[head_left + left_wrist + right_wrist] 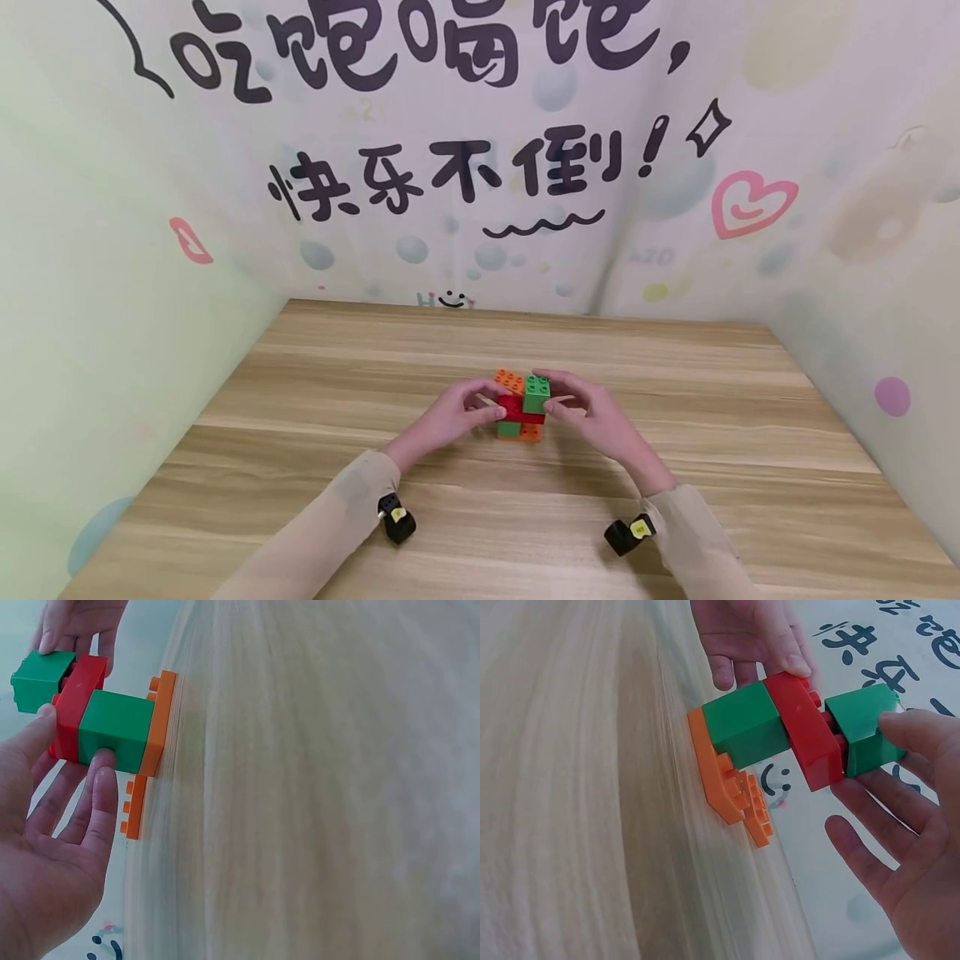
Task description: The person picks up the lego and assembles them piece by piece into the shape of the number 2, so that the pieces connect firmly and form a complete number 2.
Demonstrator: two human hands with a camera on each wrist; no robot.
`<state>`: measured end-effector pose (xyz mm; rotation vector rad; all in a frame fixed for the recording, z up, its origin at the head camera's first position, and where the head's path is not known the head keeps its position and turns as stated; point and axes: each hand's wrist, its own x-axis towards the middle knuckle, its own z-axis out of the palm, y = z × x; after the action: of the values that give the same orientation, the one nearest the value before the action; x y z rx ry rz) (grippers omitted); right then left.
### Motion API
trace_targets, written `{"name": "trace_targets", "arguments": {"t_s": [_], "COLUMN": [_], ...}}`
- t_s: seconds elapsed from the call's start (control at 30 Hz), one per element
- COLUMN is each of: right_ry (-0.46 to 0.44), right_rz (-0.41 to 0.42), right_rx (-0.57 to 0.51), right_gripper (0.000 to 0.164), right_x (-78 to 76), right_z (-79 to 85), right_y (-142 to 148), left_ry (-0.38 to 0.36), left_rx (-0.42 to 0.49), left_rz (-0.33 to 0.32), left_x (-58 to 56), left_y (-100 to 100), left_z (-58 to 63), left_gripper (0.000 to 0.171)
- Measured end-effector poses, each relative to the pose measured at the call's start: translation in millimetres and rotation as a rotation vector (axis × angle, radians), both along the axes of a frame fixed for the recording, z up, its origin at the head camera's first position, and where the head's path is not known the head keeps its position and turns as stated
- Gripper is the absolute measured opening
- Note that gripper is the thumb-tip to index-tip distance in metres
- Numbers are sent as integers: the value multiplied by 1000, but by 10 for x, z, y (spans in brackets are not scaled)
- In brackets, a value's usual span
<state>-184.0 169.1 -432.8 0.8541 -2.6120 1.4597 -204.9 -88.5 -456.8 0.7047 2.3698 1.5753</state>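
Observation:
A small stack of toy building blocks stands on the table in the head view. At its bottom is a flat orange block (pixel 531 434), with a lower green block (pixel 116 729) on one end. A red block (pixel 804 731) lies across that green block. My left hand (pixel 450 414) holds the red block, thumb against its side and a fingertip touching the lower green block. My right hand (pixel 600 422) pinches an upper green block (pixel 864 729) over the red block's other end. Studs show in a slight gap between those two, and the upper green block looks a little tilted.
A second flat orange block (pixel 508 380) lies on the table just behind the stack. The wood-grain table (pixel 315 375) meets a printed wall sheet (pixel 420 225) at its back edge. Black wrist cameras (pixel 397 523) hang from both sleeves.

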Motion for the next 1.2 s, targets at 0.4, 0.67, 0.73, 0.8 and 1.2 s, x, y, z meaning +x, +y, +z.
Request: {"name": "trace_targets", "arguments": {"t_s": [0.4, 0.67, 0.73, 0.8, 1.2], "right_ry": [-13, -8, -5, -6, -51], "right_rz": [-20, -23, -25, -27, -6], "right_rx": [0, -22, -19, -19, -59], "right_gripper": [39, 39, 39, 37, 33], "right_x": [-10, -16, -18, -21, -30], "right_z": [-19, 6, 9, 8, 25], "right_y": [0, -10, -6, 0, 28], "left_ry": [-1, -1, -2, -4, -16], "left_rx": [-5, 7, 6, 5, 3], "left_rz": [5, 12, 12, 13, 16], "left_x": [3, 11, 12, 12, 4], "left_y": [-1, 6, 7, 7, 6], "left_z": [-1, 16, 15, 12, -3], "left_gripper": [28, 27, 27, 28, 28]}}
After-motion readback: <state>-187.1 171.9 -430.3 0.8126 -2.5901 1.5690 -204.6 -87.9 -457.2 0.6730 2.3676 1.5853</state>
